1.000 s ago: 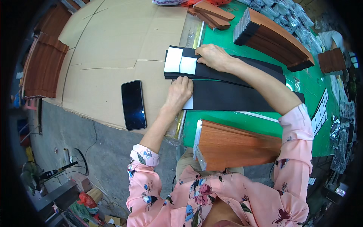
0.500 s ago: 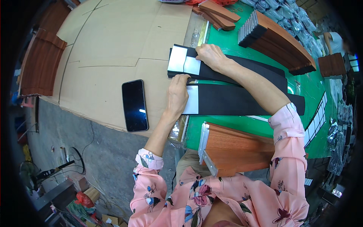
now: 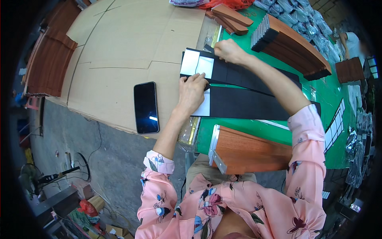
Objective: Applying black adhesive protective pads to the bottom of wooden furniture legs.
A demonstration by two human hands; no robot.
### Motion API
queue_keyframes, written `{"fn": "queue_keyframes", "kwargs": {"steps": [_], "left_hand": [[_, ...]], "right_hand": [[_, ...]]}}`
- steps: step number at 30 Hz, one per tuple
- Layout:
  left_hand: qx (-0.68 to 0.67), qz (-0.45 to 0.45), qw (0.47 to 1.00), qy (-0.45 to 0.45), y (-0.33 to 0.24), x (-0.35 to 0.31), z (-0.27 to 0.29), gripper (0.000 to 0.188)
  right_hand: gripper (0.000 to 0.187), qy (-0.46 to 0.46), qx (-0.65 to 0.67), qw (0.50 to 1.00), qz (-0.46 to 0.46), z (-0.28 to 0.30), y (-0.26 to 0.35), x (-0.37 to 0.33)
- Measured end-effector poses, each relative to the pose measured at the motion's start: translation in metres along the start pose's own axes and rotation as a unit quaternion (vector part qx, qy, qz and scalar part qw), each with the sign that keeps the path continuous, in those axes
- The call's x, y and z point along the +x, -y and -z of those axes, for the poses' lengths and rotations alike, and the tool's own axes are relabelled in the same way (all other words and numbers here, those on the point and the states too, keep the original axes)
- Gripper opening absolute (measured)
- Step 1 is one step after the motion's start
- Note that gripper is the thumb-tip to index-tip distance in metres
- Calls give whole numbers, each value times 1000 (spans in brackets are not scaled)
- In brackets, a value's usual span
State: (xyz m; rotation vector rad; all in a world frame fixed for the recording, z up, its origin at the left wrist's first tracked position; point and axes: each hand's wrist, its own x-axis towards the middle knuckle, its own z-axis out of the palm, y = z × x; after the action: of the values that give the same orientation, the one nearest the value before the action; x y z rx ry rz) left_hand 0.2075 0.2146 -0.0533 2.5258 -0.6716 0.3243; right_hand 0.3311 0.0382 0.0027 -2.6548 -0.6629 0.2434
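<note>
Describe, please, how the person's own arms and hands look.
The left hand and right hand are gloveless; no watch or bracelet shows. The left sleeve and right sleeve are pink, with dark and bluish floral prints, and end well above the wrists.

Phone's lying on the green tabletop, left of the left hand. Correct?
Wrong surface: the head view shows the phone lying on the tan cardboard, not the green tabletop. It is left of the left hand, as you said.

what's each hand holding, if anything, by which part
The right hand seems to pinch a dark piece behind its left end. The left hand touches the upper black strips near their left end; grip unclear.
</note>
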Motion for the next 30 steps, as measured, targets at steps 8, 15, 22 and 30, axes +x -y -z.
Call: {"fn": "queue_keyframes", "kwargs": {"steps": [8, 15, 22, 30], "left_hand": [[-407, 200, 891, -15, -7, -8, 60, 26], [-467, 123, 859, -169, -89, -45, 131, 36], [-174, -238, 955, -30, -255, -75, 114, 28], [-90, -306, 946, -60, -347, -70, 24, 28]], "right_hand": [[22, 55, 291, 947, -125, 109, 37, -97], [38, -44, 336, 938, -69, 163, 48, -252], [30, -185, 369, 908, -68, 164, 42, -412], [25, -295, 319, 883, -178, 120, 2, -503]]}}
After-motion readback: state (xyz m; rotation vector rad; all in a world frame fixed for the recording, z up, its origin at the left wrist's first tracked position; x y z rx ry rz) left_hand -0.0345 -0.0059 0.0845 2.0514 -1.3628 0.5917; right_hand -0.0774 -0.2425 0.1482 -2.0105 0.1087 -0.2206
